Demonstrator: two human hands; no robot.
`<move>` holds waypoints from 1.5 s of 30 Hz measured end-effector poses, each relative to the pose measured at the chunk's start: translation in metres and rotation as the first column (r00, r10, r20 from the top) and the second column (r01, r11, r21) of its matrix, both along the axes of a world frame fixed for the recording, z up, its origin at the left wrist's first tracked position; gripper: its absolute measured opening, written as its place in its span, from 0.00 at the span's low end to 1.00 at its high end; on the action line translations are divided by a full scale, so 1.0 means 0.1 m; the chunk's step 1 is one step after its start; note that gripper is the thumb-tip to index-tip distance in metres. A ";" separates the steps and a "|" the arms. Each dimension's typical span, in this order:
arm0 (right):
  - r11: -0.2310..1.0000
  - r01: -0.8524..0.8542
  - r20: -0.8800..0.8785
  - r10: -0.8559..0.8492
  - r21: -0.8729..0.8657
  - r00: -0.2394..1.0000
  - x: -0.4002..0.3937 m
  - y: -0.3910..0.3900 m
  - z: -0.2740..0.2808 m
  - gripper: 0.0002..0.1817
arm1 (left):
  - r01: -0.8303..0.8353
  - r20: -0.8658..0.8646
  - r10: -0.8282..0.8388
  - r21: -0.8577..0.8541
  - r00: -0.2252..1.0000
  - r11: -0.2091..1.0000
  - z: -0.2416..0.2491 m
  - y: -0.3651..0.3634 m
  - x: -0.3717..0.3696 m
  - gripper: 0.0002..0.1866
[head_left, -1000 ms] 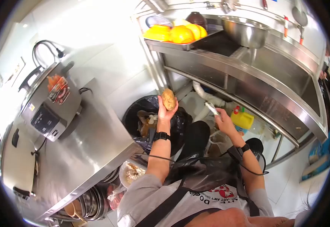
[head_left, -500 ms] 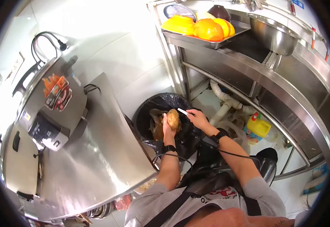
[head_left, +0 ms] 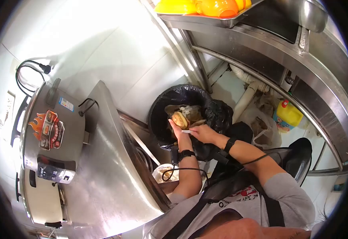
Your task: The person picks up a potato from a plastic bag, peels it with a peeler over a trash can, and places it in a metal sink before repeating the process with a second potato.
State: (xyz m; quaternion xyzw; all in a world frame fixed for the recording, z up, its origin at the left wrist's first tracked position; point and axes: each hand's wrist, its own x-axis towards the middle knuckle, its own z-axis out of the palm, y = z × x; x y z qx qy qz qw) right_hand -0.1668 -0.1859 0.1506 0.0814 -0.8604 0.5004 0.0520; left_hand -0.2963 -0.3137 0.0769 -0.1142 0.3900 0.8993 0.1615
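Left hand [head_left: 176, 128] grips a rough brown potato [head_left: 179, 119] — right hand [head_left: 201, 133] pinches a slim white peeler [head_left: 186, 131] over the black-lined bin [head_left: 182, 95].

The potato [head_left: 179, 119] looks rough and matt brown, and the peeler [head_left: 186, 131] is pale and smooth (metal or plastic, cannot tell). Behind them, the bin liner [head_left: 218, 113] is glossy, crinkled black plastic. At 9 o'clock, the surface [head_left: 110, 171] is brushed steel, brightly reflective.
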 end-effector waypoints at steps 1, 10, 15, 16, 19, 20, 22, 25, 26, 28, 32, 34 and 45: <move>1.000 -0.005 0.028 0.006 -0.022 1.000 -0.04 0.02 0.00 0.15 | -0.071 0.035 0.069 0.068 0.997 0.995 0.02 0.00 0.03 0.32; 0.923 0.384 -0.040 -0.385 -0.031 0.922 -0.45 0.13 0.06 0.18 | -0.068 -0.041 0.063 -0.137 0.997 0.988 0.36 0.21 0.21 0.24; 0.985 0.138 0.040 -0.143 0.100 0.989 -0.26 0.15 -0.01 0.14 | -0.174 -0.008 0.177 -0.225 0.984 0.959 0.32 0.12 0.22 0.27; 0.995 0.043 0.024 -0.045 0.087 0.999 -0.14 0.14 0.01 0.13 | -0.193 -0.009 0.197 -0.236 0.980 0.952 0.27 0.09 0.18 0.28; 0.992 0.022 -0.019 -0.020 0.121 1.000 0.04 0.08 -0.03 0.16 | -0.145 0.024 0.148 -0.084 0.989 0.986 0.05 0.06 0.05 0.35; 0.995 0.041 0.011 -0.043 0.095 0.999 0.05 0.12 -0.01 0.16 | -0.119 0.054 0.120 -0.028 0.991 0.993 0.10 0.07 0.09 0.35; 0.992 0.117 -0.015 -0.117 0.034 0.993 0.02 0.19 0.03 0.16 | -0.097 0.086 0.095 0.016 0.992 0.995 0.19 0.05 0.19 0.35; 0.968 0.232 -0.048 -0.237 -0.097 0.970 -0.02 0.19 0.03 0.17 | -0.098 0.120 0.100 -0.024 0.988 0.995 0.35 0.07 0.26 0.33; 0.948 0.276 -0.060 -0.289 -0.159 0.956 -0.04 0.20 0.07 0.17 | -0.069 0.146 0.059 0.068 0.988 0.995 0.39 0.08 0.26 0.32; 0.902 0.373 0.020 -0.379 -0.219 0.925 -0.08 0.22 0.15 0.18 | 0.016 0.201 -0.053 0.180 0.978 0.984 0.46 0.10 0.29 0.29; 0.844 0.486 0.053 -0.488 -0.227 0.871 -0.24 0.24 0.07 0.18 | 0.230 0.134 -0.232 0.031 0.963 0.973 0.52 0.12 0.35 0.28; 0.870 0.466 -0.003 -0.473 -0.162 0.881 -0.27 0.24 0.03 0.18 | 0.236 0.133 -0.228 -0.050 0.965 0.970 0.49 0.14 0.34 0.29; 0.996 0.055 0.006 -0.055 0.063 0.998 0.10 -0.02 -0.09 0.14 | 0.029 0.036 -0.026 -0.103 0.999 0.994 0.25 0.13 0.19 0.37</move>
